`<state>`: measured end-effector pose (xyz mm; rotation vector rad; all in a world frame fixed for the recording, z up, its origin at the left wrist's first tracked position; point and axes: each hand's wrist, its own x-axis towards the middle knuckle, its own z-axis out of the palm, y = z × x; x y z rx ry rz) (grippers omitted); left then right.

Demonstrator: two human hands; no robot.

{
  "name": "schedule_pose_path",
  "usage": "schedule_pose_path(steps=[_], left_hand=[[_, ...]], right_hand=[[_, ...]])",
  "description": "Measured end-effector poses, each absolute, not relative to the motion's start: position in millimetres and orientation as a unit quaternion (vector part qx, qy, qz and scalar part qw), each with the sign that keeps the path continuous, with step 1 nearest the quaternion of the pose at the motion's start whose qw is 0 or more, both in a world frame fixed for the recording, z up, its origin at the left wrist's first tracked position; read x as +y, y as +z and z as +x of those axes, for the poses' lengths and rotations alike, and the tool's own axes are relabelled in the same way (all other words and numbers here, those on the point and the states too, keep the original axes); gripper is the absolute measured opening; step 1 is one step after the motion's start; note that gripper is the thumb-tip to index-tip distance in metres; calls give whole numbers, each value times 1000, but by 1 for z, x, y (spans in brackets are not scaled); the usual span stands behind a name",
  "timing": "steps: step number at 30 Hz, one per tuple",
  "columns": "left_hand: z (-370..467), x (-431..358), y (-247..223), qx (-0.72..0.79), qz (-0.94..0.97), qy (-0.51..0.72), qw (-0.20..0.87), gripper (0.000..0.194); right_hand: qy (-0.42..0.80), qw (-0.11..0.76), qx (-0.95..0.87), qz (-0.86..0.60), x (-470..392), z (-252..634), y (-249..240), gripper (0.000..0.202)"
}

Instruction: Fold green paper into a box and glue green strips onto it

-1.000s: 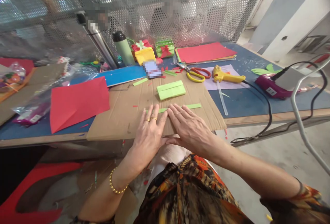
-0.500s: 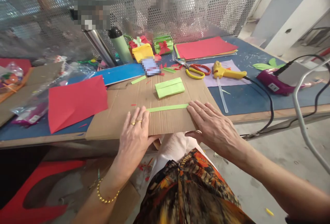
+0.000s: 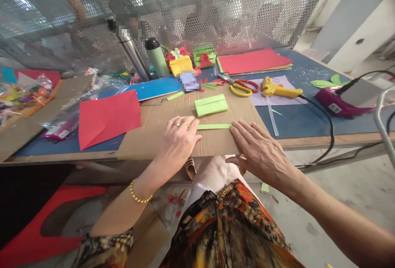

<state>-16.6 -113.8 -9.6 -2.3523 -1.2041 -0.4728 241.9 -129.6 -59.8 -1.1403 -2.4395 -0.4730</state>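
Observation:
A narrow light-green paper strip (image 3: 214, 127) lies flat across a sheet of brown cardboard (image 3: 212, 144). Over its left end rest the fingers of my left hand (image 3: 180, 140), bent a little and pressing down, with gold rings on. My right hand (image 3: 257, 146) lies flat at the strip's right end, fingers stretched out and thumb over the cardboard's front edge. Both ends of the strip are hidden beneath my fingers. Just behind the strip sits a folded light-green paper piece (image 3: 211, 105), touched by neither hand.
Scissors (image 3: 240, 88) and a yellow glue gun (image 3: 279, 89) lie behind on the right, near a purple power strip (image 3: 339, 101). Red paper (image 3: 109, 120) is on the left. Behind stand a green bottle (image 3: 157, 60), small paper bags (image 3: 205, 57) and a paper stack (image 3: 254, 61).
My left hand has slid right along the strip, so a shorter length shows between my hands. My right hand stays at the right end. The view has shifted slightly.

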Motion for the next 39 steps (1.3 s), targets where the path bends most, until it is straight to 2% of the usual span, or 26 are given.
schedule_pose_path(steps=[3, 6, 9, 12, 14, 15, 16, 18, 20, 22, 28, 32, 39], left_hand=[[-6, -97, -14, -441, -861, -93, 236, 21], [-12, -93, -10, -444, -872, -100, 180, 31], [-25, -90, 5, -488, -841, -228, -50, 27], [-32, -82, 26, -498, -714, -366, -329, 24], [-30, -74, 37, -452, -653, -400, -456, 26], [-28, -69, 40, -427, -632, -405, -504, 28], [-24, -65, 42, -404, -616, -402, -544, 30], [-15, -56, 43, -370, -600, -384, -597, 35], [-7, -47, 43, -353, -602, -357, -621, 37], [-2, -39, 44, -346, -607, -338, -631, 37], [1, -14, 57, -347, -601, -343, -634, 44], [2, -5, 55, -343, -608, -305, -648, 37], [2, -7, 35, -393, -644, -336, -564, 38]], right_hand=[[-139, 222, -877, -402, -126, 247, -59, 69], [-100, 247, -884, -383, -124, 257, -47, 68], [-73, 315, -873, -365, -123, 264, -22, 65], [-69, 487, -779, -388, -117, 260, 4, 48], [-25, 598, -698, -394, -106, 249, 15, 48], [8, 625, -682, -379, -98, 241, 19, 51], [48, 630, -678, -375, -89, 234, 22, 51], [172, 554, -719, -384, -70, 219, 26, 52], [282, 495, -739, -361, -51, 207, 30, 59], [327, 510, -719, -341, -35, 200, 33, 59], [371, 565, -669, -311, -1, 200, 35, 55], [377, 581, -651, -311, 12, 201, 24, 57], [414, 555, -648, -317, 13, 199, 12, 57]])
